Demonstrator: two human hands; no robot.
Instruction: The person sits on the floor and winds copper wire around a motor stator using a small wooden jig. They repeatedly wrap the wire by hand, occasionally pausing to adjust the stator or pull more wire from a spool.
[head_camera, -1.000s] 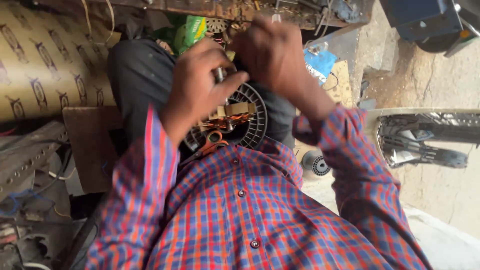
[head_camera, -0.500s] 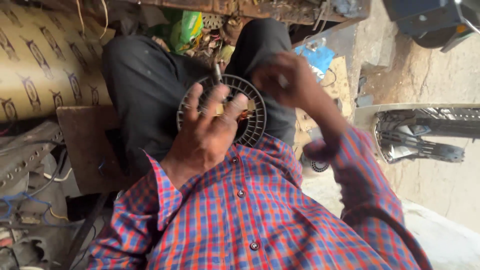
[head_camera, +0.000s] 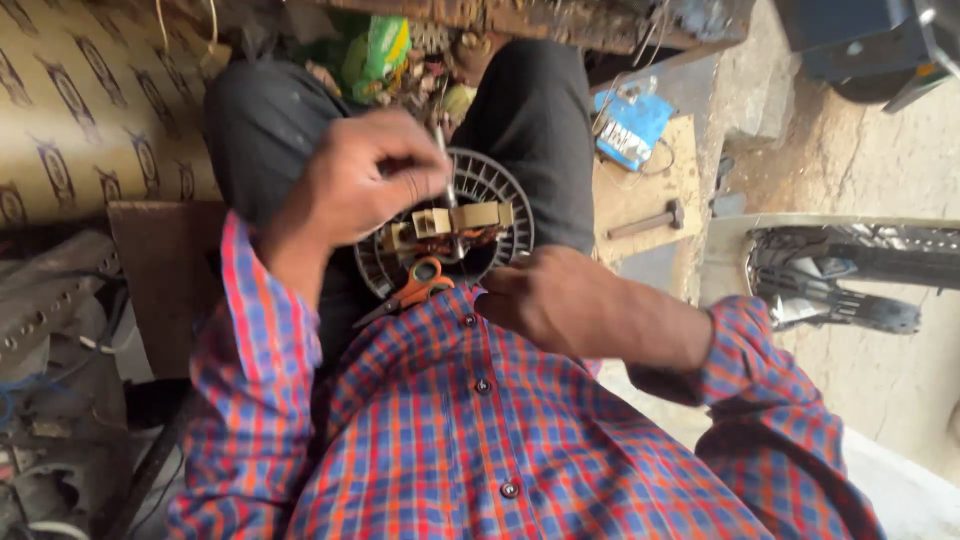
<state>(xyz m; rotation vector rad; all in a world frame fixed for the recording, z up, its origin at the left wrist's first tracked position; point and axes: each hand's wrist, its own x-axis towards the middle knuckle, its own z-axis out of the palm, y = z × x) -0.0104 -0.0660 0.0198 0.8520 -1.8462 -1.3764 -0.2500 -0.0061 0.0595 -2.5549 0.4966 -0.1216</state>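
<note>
Head view: you're sitting with a round black motor part, finned like a fan cover, resting in your lap between your dark-trousered knees. Your left hand is hovering over its left side, fingers pinching closed on a thin metal tool, looks like a screwdriver shaft, standing nearly upright with its tip going down into the tan and copper winding block at the centre of the part. Your right hand is sitting at the lower right rim of the part, just against your checked shirt, fingers curling shut; can't tell whether they're gripping the rim or something small underneath. Orange-handled scissors are lying on the part's lower edge, between your two hands, touching the shirt front. Off to the right, a small hammer is lying on a wooden board, with a blue packet just above it. Green bag is sitting beyond your knees.
</note>
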